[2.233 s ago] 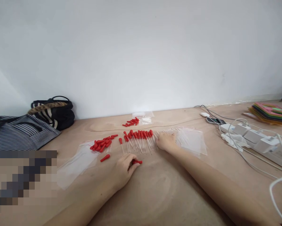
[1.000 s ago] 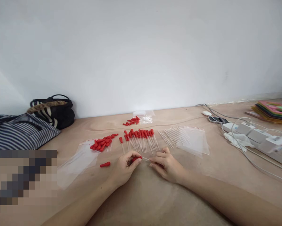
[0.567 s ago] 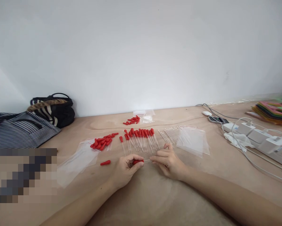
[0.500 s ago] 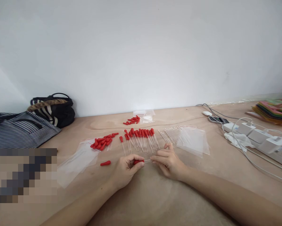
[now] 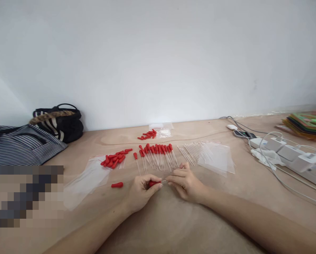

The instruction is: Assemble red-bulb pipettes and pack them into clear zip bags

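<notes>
Between its thumb and fingers, my left hand (image 5: 144, 190) pinches a red rubber bulb (image 5: 154, 183) that points right. My right hand (image 5: 185, 185) grips a thin clear tube (image 5: 164, 181) whose end meets the bulb's mouth; whether it is inside is too small to tell. Beyond my hands lies a row of clear droppers with red bulbs (image 5: 158, 149). One loose red bulb (image 5: 117, 185) rests left of my left hand. A pile of red bulbs (image 5: 112, 161) sits further left, and bare clear tubes (image 5: 191, 152) lie behind my right hand.
Clear plastic bags (image 5: 85, 183) lie at left and more bags (image 5: 218, 158) at right. A small group of red bulbs (image 5: 148, 134) is near the wall. Striped bags (image 5: 23, 144) stand far left; a power strip (image 5: 292, 155) with chargers, cables and coloured sheets (image 5: 307, 125) are at right.
My right hand has moved slightly left, closer to my left hand, and less of the tube shows between them. My left hand still holds the bulb.
</notes>
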Tool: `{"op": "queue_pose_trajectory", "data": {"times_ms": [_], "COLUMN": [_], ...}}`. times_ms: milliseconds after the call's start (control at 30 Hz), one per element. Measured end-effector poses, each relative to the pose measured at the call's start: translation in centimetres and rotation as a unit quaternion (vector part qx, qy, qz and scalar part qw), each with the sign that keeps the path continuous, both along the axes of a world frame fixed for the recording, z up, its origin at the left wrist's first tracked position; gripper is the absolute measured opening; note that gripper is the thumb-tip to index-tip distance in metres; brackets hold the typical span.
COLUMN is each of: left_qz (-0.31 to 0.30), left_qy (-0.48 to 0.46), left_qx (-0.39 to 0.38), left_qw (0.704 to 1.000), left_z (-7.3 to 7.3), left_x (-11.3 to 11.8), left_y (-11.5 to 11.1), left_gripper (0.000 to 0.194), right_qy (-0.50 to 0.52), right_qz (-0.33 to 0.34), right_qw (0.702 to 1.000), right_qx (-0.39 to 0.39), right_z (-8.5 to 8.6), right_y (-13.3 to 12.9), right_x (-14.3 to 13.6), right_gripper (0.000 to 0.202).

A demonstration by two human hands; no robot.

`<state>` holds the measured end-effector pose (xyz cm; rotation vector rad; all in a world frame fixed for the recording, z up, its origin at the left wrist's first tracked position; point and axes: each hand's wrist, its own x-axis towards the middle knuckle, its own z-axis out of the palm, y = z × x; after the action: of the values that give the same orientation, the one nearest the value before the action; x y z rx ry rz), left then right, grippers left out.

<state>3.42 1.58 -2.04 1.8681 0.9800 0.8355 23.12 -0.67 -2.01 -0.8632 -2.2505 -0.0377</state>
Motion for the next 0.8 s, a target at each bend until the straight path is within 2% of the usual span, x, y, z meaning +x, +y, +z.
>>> {"op": "queue_pose_trajectory", "data": {"times_ms": [100,200,267,333,400,467,600,700,800], "left_qz": [0.001,0.02,0.037,0.046,0.061,0.062,0.046,0.05,0.05], "left_qy": [0.02,0.073,0.133,0.198,0.268,0.329,0.404,0.417,0.427], "left_qx": [0.01,0.102,0.202,0.284,0.337,0.32,0.198,0.155,0.1], "left_qw": [1.0,0.992,0.97,0.937,0.9,0.886,0.892,0.894,0.897], "left_z": [0.2,1.0,1.8,2.7,3.7,4.7,6.3,6.9,7.1], "left_x": [-0.1,-0.5,-1.3,-2.5,-4.3,-6.1,-8.7,-9.2,-9.2], "left_y": [0.0,0.0,0.2,0.8,1.7,2.7,3.8,3.7,3.3], "left_gripper": [0.022,0.048,0.053,0.04,0.026,0.02,0.021,0.019,0.015], "right_qy": [0.003,0.003,0.015,0.044,0.072,0.072,0.003,-0.039,-0.058], "right_qz": [0.001,-0.026,-0.082,-0.175,-0.272,-0.335,-0.385,-0.415,-0.418], "right_qw": [1.0,1.0,0.996,0.983,0.957,0.933,0.907,0.887,0.886], "right_qx": [-0.002,-0.004,-0.016,-0.043,-0.075,-0.107,-0.172,-0.201,-0.194], "right_z": [0.4,0.7,0.7,0.5,0.3,0.1,0.5,0.9,1.1], "right_y": [0.2,0.7,1.3,2.1,3.0,3.8,5.2,5.8,6.1], "right_x": [0.0,0.6,1.4,2.3,3.1,3.4,2.6,1.5,0.6], "right_gripper": [0.021,0.018,0.017,0.017,0.019,0.021,0.023,0.024,0.025]}}
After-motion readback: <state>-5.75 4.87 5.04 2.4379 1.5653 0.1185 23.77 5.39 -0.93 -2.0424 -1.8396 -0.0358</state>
